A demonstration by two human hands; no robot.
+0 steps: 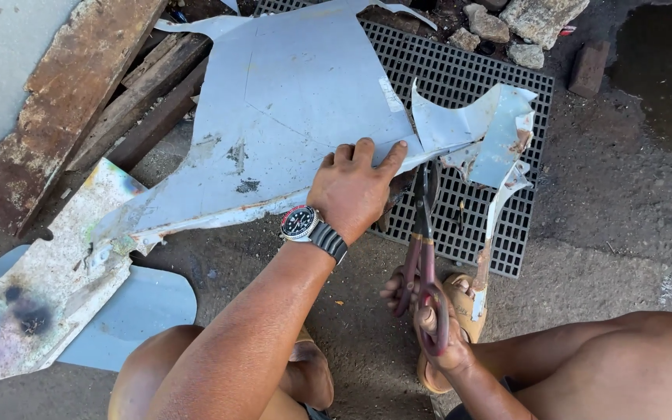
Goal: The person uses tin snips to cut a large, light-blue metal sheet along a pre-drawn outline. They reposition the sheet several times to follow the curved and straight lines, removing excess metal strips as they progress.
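1. left hand (354, 189): palm down, fingers spread flat, pressing on the lower edge of the pale blue sheet metal panel (297, 109). not gripping; the hand simply bears down on it. wristwatch (302, 223) with a dark strap on that wrist.
2. right hand (429, 323): fingers wrapped through and around the reddish handles of the tin snips (423, 233), closed on them. the hand sits low in the view, just above a tan sandal (460, 299).
3. snips: blades point up and away from the person, tips at the panel's edge just right of the left thumb. whether the blades are biting the metal, cannot tell.
4. panel: lies tilted across a black plastic grid mat (460, 85), with its left end over rusty planks (79, 85). its right end is torn and curled upward into ragged flaps.
5. a scorched, whitish metal piece (33, 303) lies at lower left, over another pale blue sheet.
6. stones (523, 19) and a brick (589, 66) sit beyond the mat on bare dirt ground.
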